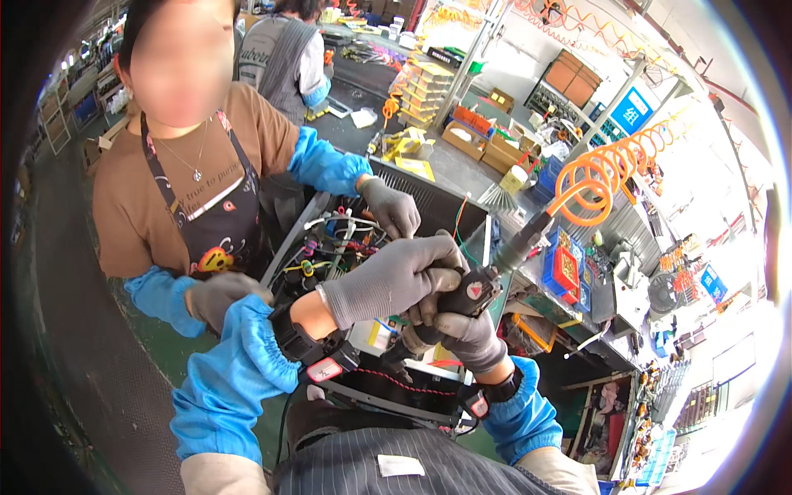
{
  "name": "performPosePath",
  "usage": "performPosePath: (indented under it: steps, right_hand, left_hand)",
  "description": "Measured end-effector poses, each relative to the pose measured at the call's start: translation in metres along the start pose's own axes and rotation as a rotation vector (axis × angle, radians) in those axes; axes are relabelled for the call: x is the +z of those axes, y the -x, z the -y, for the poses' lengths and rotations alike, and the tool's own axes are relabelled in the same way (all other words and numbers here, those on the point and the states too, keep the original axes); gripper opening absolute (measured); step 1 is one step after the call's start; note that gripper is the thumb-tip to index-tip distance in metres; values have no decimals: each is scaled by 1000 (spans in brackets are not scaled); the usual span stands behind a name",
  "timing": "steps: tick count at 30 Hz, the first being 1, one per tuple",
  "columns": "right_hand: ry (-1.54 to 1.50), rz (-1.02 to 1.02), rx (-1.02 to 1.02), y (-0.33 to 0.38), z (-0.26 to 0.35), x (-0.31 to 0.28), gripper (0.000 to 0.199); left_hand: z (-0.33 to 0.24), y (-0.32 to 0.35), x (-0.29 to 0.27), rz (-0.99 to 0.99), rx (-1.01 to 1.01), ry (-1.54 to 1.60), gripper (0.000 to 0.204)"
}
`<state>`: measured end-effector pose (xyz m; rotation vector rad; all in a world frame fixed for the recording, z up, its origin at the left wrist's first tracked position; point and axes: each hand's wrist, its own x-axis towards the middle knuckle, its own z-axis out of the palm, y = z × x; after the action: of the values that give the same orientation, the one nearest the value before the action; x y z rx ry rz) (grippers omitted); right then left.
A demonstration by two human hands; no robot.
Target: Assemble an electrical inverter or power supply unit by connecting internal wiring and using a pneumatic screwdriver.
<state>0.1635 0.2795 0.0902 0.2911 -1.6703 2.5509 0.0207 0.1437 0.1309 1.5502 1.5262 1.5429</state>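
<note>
1. Gripping a black pneumatic screwdriver with a red triangular mark (469, 295) in both grey-gloved hands, above the open black metal chassis full of coloured wiring (346, 247) sitting at the near edge of the desk (462, 169).
2. Left hand (388, 276) reaching across from the left in a blue sleeve cover, wrist bent, fingers (429, 256) curling tight over the top of the tool body.
3. Right hand (462, 330) coming up from below, fingers closing firmly around the lower handle, forearm rising almost straight.
4. Tool tilting, tip pointing down and left toward the chassis; coiled orange air hose (598, 177) trailing up and right from its rear end.
5. Judging progress: wiring lying loose and exposed inside the chassis, so assembly looking only partly done; tip contact with any screw hidden behind the hands.
6. Opposite, a co-worker's grey-gloved hand (392, 206) resting on the chassis's far edge, the other gloved hand (219, 293) at its left side.
</note>
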Motion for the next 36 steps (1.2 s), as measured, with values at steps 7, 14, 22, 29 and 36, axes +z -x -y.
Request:
performPosePath:
  steps: [7,14,22,29,36]
  right_hand:
    - [-33,-28,16,2,3,6,36]
    - [-83,-85,123,-8,24,28,26]
    - [-27,-166,-135,-35,16,11,97]
    - [60,-25,-171,-76,-5,30,93]
    - [144,14,62,-93,-41,32,81]
  left_hand:
    - [-11,0,-3,38,-78,-5,15]
    - [-10,2,-13,-28,-19,-142,16]
    - [-18,42,-54,-185,-81,-289,26]
    - [25,80,-61,180,-205,-6,60]
    - [68,118,-73,112,-235,-190,55]
